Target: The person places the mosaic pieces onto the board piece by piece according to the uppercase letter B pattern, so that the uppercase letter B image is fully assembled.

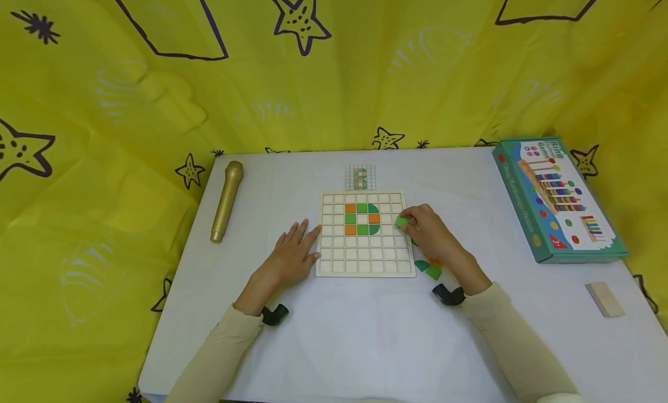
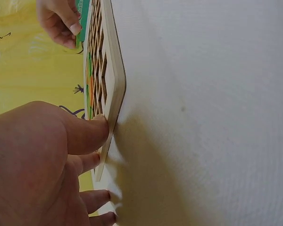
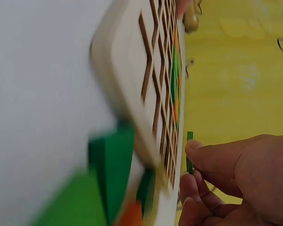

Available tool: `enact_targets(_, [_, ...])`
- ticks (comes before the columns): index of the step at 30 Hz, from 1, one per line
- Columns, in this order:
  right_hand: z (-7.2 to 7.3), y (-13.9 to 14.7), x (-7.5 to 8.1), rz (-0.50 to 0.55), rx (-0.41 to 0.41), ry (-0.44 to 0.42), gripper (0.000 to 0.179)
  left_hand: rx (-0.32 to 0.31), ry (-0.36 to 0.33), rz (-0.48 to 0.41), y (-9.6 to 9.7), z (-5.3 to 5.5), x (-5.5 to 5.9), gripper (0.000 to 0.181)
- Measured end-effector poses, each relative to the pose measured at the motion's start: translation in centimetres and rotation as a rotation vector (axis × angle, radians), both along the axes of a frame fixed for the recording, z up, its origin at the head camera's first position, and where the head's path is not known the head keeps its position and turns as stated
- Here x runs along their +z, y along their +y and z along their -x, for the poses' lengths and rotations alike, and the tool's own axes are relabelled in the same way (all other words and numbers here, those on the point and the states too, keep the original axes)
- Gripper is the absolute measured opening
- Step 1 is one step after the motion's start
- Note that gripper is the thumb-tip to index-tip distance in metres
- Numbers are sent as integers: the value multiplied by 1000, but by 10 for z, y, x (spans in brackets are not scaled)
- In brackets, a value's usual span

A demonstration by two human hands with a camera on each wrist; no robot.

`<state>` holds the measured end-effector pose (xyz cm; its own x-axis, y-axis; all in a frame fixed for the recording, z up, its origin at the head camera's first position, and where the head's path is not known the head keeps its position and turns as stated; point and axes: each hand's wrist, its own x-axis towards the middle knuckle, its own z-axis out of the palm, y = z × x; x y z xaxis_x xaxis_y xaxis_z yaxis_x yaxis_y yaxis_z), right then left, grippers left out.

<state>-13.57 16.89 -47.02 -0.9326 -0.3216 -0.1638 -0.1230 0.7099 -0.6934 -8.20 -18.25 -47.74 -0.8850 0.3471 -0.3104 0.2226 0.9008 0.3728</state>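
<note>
right hand (image 1: 430, 232): fingers pinched on a green tile (image 1: 402, 221), held just over the board's (image 1: 363, 269) right edge, looks lined up for a slot
left hand (image 1: 292, 258): flat, fingers straight and a bit spread, tips against the board's left edge, probably so it doesn't slide
board: orange and green tiles already ringed near its top middle
spare tiles (image 1: 429, 268): by the lower right corner, easy grabbing
card (image 1: 360, 177): just behind the board, likely the pattern
box (image 1: 555, 200): far right, lettering too small to read

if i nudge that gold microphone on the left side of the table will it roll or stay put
The gold microphone lies on its side on the smooth white table, and its body looks round, so a sideways nudge would probably roll it. Its wider head may make it curve. It looks rigid, so it is unlikely to bend.
</note>
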Motion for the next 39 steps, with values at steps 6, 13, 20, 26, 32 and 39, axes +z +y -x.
enact_targets(6, [-10,-36,-3,35,95,46,32,-7,10,5,0,1,-2,66])
enact_targets(13, [-19,-70,-6,32,183,33,29,-5,12,9,0,1,-1,67])
enact_targets(20, [-21,-86,-6,-34,220,86,22,0,9,15,1,1,-1,66])
enact_targets(26, [-22,-92,-11,-64,245,212,6,-1,6,13,0,1,0,66])
enact_targets(32, [-26,-99,-10,-82,268,231,9,2,-5,6,0,1,1,66])
enact_targets(39, [-29,-100,-6,-105,268,268,14,3,-4,1,0,0,0,66])
